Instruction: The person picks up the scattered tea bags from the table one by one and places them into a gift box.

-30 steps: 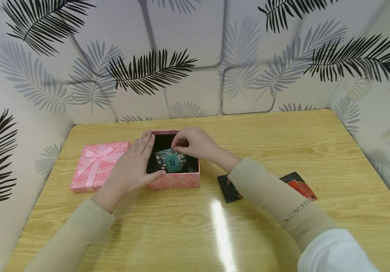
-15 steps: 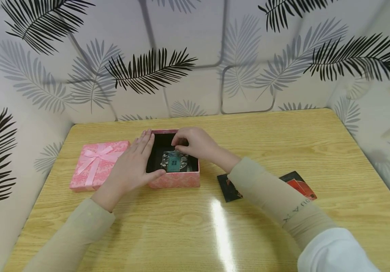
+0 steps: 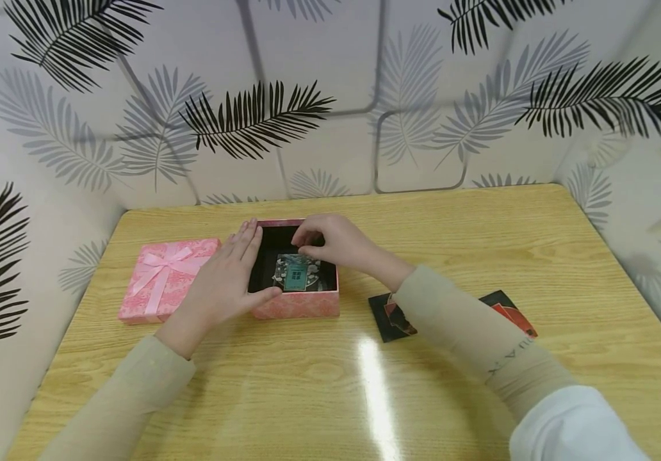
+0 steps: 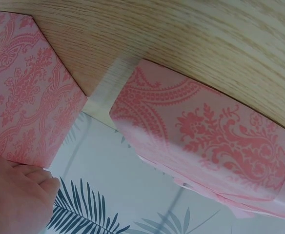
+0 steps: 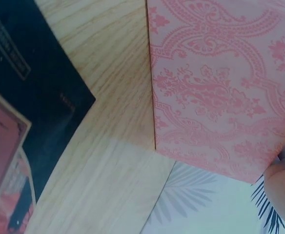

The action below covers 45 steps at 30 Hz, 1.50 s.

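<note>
In the head view my left hand [image 3: 223,282] lies with straight fingers along the left side of a pink patterned gift box [image 3: 296,306], open at the top with a dark inside. A small flat packet [image 3: 296,276], dark with a flower print and a teal label, is inside the box towards its front. My right hand [image 3: 333,242] reaches over the box's right rim, thumb and fingertips pinched together at the packet's upper edge. Both wrist views show the box's outer wall, the left hand [image 4: 18,195] and right hand [image 5: 284,187] at its rim.
The box's pink lid [image 3: 163,282] with a ribbon bow lies left of the box. Right of it, partly under the right forearm, lie a black and red packet [image 3: 388,320] and another black and red piece [image 3: 506,310]. A leaf-patterned wall [image 3: 330,153] stands behind the wooden table [image 3: 284,390].
The packet has gone from tilted to lying straighter, slightly further right in the box. My right hand and forearm have shifted slightly right; the left hand has kept its place.
</note>
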Each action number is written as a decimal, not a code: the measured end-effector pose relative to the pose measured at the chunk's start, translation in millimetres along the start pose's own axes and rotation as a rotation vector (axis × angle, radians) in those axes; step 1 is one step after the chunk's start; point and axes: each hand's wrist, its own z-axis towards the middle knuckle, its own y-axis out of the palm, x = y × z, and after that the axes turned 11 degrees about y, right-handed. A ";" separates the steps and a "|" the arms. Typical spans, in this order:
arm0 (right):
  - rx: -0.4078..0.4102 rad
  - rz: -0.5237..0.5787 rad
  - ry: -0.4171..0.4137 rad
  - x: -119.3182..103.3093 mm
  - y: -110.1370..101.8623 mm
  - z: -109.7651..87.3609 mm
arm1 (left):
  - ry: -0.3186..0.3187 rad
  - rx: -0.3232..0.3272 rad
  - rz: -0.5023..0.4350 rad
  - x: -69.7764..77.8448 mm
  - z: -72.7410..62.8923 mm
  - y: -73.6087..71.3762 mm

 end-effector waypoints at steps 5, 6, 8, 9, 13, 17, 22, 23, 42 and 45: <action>0.000 0.096 0.015 5.8 -8.7 -3.7 | -0.007 -0.001 -0.005 1.0 1.3 -1.0; -0.002 0.116 0.024 6.9 -10.6 -4.6 | -0.011 -0.006 -0.006 1.3 1.6 -1.3; -0.002 0.151 0.048 8.2 -14.9 -7.3 | -0.014 -0.012 -0.007 1.4 1.9 -1.5; -0.002 0.164 0.057 9.4 -16.8 -8.6 | -0.015 -0.017 -0.009 1.5 1.9 -1.9; 0.007 0.203 0.068 15.2 -23.8 -14.3 | -0.016 -0.024 -0.009 1.2 1.9 -2.1; 0.016 0.210 0.058 19.5 -31.5 -22.3 | -0.015 -0.019 -0.014 1.0 1.6 -1.8; 0.022 0.174 0.055 25.1 -40.8 -33.1 | -0.010 -0.012 -0.011 0.6 1.7 -0.8; 0.024 0.166 0.051 26.4 -42.6 -35.2 | -0.009 -0.011 -0.010 0.6 1.6 -0.7; 0.010 0.058 0.077 60.0 -71.0 -82.6 | -0.012 -0.016 -0.003 0.9 2.2 -0.1; -0.002 0.050 0.081 66.0 -73.2 -89.5 | -0.015 -0.019 -0.001 1.1 2.6 -0.3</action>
